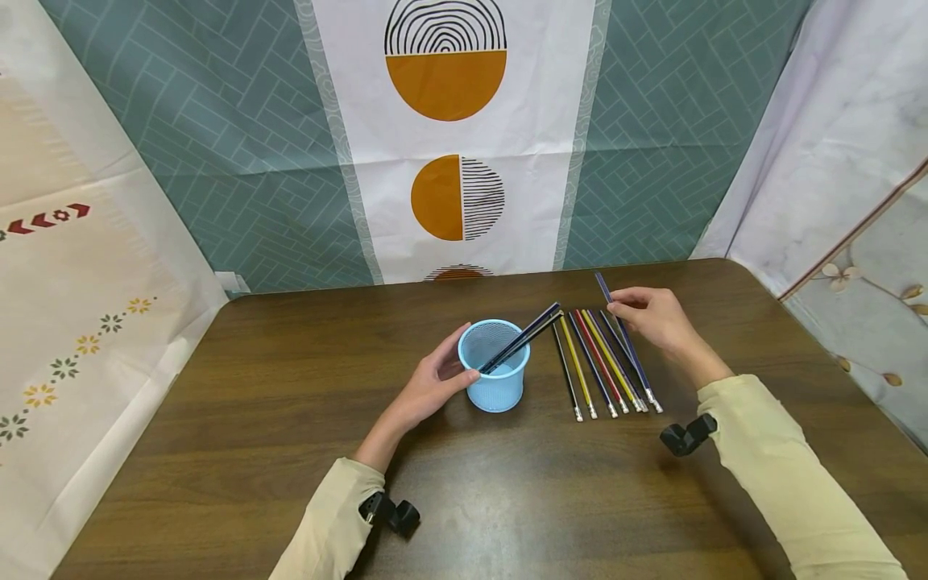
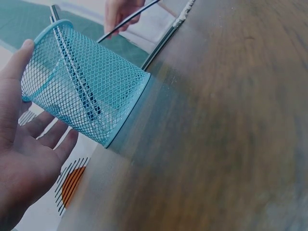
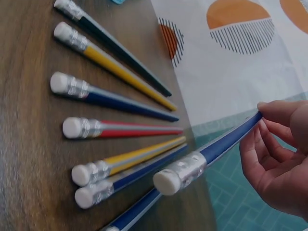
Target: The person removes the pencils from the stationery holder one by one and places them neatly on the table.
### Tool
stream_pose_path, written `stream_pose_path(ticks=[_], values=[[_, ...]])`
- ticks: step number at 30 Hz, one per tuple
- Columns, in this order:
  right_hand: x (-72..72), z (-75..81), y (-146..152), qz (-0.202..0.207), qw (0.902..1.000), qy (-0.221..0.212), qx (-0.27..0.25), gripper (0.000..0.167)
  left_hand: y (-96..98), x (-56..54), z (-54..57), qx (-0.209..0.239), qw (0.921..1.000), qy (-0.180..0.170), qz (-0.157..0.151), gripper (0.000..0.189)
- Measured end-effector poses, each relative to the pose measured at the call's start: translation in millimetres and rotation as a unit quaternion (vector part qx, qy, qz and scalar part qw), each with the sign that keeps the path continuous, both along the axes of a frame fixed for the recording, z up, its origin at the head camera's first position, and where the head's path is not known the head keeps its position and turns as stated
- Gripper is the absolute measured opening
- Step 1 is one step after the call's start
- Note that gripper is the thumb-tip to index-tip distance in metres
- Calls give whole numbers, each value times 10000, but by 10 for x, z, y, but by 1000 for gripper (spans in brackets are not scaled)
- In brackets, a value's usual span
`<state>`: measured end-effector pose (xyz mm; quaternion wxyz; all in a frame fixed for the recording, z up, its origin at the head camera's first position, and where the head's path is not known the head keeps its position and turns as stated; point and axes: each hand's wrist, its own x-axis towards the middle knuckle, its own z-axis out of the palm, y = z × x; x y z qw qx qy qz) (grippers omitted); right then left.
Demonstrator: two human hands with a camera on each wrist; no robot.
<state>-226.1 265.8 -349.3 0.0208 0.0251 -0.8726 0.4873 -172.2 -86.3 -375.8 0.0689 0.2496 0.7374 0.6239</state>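
Observation:
A light-blue mesh pencil cup [image 1: 496,393] stands on the table, with a few dark pencils [image 1: 524,338] leaning to the right inside it. My left hand [image 1: 435,380] grips the cup from its left side, thumb at the rim and fingers round the back. Between thumb and fingertips, my right hand [image 1: 656,321] pinches a blue pencil [image 3: 228,139] towards its far end. Its white eraser end points back towards me, raised above the row in the right wrist view. Below it lie a black pencil [image 3: 125,53], a red pencil [image 3: 139,130], and several yellow and blue ones.
The pencils on the table lie side by side right of the cup, erasers towards me. The brown wooden table [image 1: 290,451] ends at the back against a green and white patterned cloth [image 1: 275,161]. Pale cloths hang at both sides.

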Motion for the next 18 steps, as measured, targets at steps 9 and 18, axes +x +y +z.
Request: stream_pose_path(ticks=[9,18], values=[[-52,-112,128,32,9998,-188,17,34,1,-3,2,21,10000,29,-33,66],[-84,-190,208,48,9989,-385,256,36,-2,7,11,-29,10000,3,10,66]])
